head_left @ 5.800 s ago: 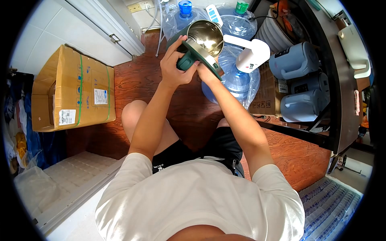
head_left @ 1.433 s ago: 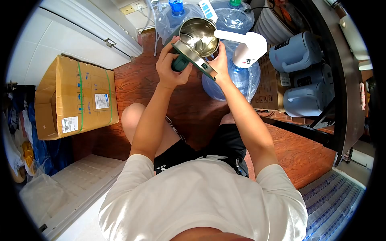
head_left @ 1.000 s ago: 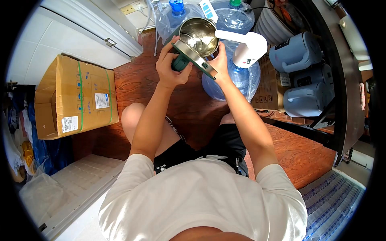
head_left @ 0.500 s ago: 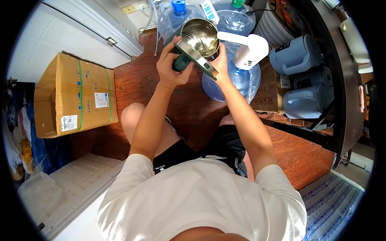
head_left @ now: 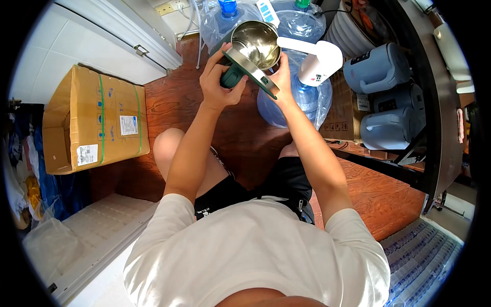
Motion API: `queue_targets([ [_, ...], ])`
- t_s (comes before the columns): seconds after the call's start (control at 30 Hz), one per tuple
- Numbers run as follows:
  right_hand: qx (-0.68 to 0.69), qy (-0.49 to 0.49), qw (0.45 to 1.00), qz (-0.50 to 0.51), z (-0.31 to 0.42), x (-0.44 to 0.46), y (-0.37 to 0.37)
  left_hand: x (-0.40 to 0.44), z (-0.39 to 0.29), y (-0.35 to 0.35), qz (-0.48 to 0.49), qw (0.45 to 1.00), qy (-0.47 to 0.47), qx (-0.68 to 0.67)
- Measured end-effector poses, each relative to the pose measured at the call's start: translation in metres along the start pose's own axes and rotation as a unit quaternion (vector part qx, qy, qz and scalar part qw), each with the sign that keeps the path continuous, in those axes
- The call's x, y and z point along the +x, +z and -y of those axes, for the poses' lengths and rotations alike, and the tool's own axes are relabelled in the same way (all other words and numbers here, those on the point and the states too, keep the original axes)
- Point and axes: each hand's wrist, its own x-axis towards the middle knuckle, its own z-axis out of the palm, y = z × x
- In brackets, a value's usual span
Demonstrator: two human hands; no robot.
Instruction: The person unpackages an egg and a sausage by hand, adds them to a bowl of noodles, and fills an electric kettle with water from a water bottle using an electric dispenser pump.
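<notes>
A green kettle (head_left: 255, 42) with a shiny metal inside is held up, its mouth towards me and its lid (head_left: 251, 66) tilted back. My left hand (head_left: 221, 82) is closed round the kettle's green handle side. Against the right side of the kettle, my right hand (head_left: 280, 82) supports the body, its fingers partly hidden behind it. The spout of a white pump (head_left: 321, 62) reaches over the kettle's rim. That pump stands on a blue water bottle (head_left: 307, 105) wrapped in clear plastic. Whether water flows is too small to tell.
A cardboard box (head_left: 110, 120) stands on the wooden floor (head_left: 169, 105) at the left. Two more bottles, one with a blue cap (head_left: 228, 7), stand behind. Several blue-grey kettles (head_left: 377, 69) sit in the dark shelf (head_left: 432, 110) at the right. Bottle packs (head_left: 422, 261) lie lower right.
Since the oldest frame, my right hand has shifted from behind the lid to the kettle's right side, and the kettle's mouth now sits under the spout. Lately only slight shifts of the view show.
</notes>
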Motion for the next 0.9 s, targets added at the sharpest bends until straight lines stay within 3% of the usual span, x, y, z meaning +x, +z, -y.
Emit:
queue_targets([
  [0.9, 0.010, -0.020, 1.000, 0.011, -0.009, 0.005, -0.001, 0.002, 0.003, 0.000, 0.000, 0.999, 0.026, 0.020],
])
